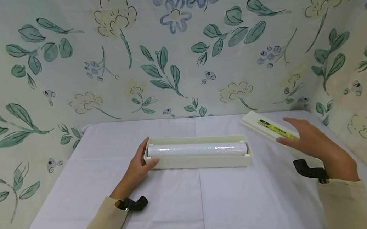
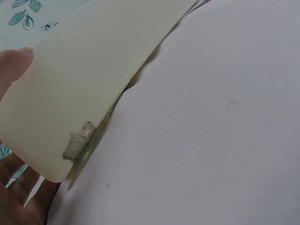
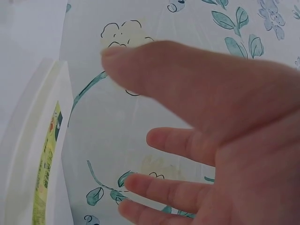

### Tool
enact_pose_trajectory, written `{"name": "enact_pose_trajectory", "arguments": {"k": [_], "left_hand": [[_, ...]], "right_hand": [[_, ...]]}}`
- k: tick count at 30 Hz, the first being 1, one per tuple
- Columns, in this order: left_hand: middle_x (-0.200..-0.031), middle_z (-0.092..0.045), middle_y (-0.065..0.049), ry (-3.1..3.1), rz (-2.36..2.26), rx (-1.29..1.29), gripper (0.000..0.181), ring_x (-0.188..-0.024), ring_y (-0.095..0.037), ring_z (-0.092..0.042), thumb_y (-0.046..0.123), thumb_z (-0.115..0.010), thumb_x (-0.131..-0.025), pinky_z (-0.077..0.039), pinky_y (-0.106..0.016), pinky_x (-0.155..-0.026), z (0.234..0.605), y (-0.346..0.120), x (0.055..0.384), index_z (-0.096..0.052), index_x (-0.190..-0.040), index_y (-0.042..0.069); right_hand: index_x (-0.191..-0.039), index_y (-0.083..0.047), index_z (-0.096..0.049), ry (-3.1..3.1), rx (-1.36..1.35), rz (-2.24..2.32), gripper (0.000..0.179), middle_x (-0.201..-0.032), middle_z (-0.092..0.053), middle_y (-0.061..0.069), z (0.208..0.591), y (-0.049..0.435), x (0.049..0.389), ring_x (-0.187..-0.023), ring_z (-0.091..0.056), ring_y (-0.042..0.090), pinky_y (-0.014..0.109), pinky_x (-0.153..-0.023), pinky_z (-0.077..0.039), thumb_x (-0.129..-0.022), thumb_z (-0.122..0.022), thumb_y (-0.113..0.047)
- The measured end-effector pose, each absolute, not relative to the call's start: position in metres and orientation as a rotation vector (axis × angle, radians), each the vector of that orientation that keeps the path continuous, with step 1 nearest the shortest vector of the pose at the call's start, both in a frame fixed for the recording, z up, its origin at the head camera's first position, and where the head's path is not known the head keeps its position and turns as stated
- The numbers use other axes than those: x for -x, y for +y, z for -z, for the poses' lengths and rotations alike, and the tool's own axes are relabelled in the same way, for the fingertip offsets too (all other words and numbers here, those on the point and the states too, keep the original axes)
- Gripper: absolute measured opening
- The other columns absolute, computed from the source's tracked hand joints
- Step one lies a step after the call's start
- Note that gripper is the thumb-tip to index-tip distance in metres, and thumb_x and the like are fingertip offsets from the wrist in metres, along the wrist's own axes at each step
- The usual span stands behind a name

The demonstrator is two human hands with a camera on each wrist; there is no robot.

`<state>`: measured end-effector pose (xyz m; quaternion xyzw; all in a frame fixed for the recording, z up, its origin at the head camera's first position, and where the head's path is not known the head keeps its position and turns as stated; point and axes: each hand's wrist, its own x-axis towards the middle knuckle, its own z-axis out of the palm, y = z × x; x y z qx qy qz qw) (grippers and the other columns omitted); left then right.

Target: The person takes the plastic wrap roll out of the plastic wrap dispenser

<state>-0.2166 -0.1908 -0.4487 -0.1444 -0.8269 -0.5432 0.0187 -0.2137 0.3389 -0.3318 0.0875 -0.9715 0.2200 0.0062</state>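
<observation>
A long cream box (image 1: 203,163) sits mid-table with a roll of cling film (image 1: 197,150) lying in it. At its left end, my left hand (image 1: 137,170) grips the box, thumb on the front wall and fingers round the far side. In the left wrist view the thumb (image 2: 16,65) lies against the plain box wall (image 2: 89,70), with a greyish patch (image 2: 78,140) near its lower edge. My right hand (image 1: 313,142) hovers over the cream lid (image 1: 252,121), which has a yellow-green label (image 1: 275,128). In the right wrist view its fingers (image 3: 168,187) extend, apart from the lid.
A white cloth (image 1: 174,207) with fold creases covers the table. Floral fabric (image 1: 180,75) hangs behind and along both sides. The lid lies slanted to the right of the box, with a gap between them. Both wrists carry black camera mounts (image 1: 133,204).
</observation>
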Motion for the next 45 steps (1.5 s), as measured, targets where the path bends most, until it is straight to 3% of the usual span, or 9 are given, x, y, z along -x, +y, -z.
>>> {"name": "enact_pose_trajectory", "arguments": {"k": [7, 13, 30, 45], "left_hand": [[-0.159, -0.017, -0.014, -2.595, 1.667, 0.446, 0.085, -0.140, -0.036, -0.030, 0.022, -0.065, -0.093, -0.033, -0.050, -0.108, 0.421, -0.185, 0.200, -0.009, -0.156, 0.014], [-0.159, -0.017, -0.012, -2.589, 1.676, 0.441, 0.085, -0.140, -0.035, -0.029, 0.023, -0.066, -0.093, -0.033, -0.051, -0.108, 0.420, -0.185, 0.200, -0.010, -0.156, 0.016], [-0.159, -0.016, -0.011, -2.593, 1.688, 0.426, 0.085, -0.140, -0.035, -0.028, 0.024, -0.066, -0.093, -0.033, -0.050, -0.108, 0.423, -0.185, 0.200, -0.010, -0.156, 0.018], [-0.159, -0.017, -0.013, -2.594, 1.673, 0.430, 0.085, -0.140, -0.036, -0.028, 0.024, -0.066, -0.092, -0.031, -0.049, -0.108, 0.416, -0.182, 0.200, -0.011, -0.156, 0.016]], "right_hand": [[-0.149, 0.008, -0.020, -3.034, -0.287, -0.683, 0.095, -0.143, -0.027, 0.036, 0.334, 0.336, 0.215, -0.119, -0.035, 0.052, 0.074, -0.090, -0.033, -0.087, -0.069, -0.045], [-0.151, 0.004, -0.018, -3.061, -0.223, -0.676, 0.097, -0.146, -0.023, 0.035, 0.332, 0.330, 0.217, -0.120, -0.031, 0.054, 0.075, -0.090, -0.033, -0.086, -0.069, -0.047], [-0.152, -0.001, -0.020, -3.061, -0.251, -0.719, 0.091, -0.144, -0.029, 0.030, 0.336, 0.313, 0.218, -0.112, -0.041, 0.046, 0.063, -0.086, -0.045, -0.087, -0.069, -0.043], [-0.153, -0.002, -0.019, -3.097, -0.256, -0.735, 0.091, -0.147, -0.027, 0.030, 0.335, 0.308, 0.220, -0.119, -0.036, 0.050, 0.070, -0.089, -0.039, -0.087, -0.070, -0.041]]}}
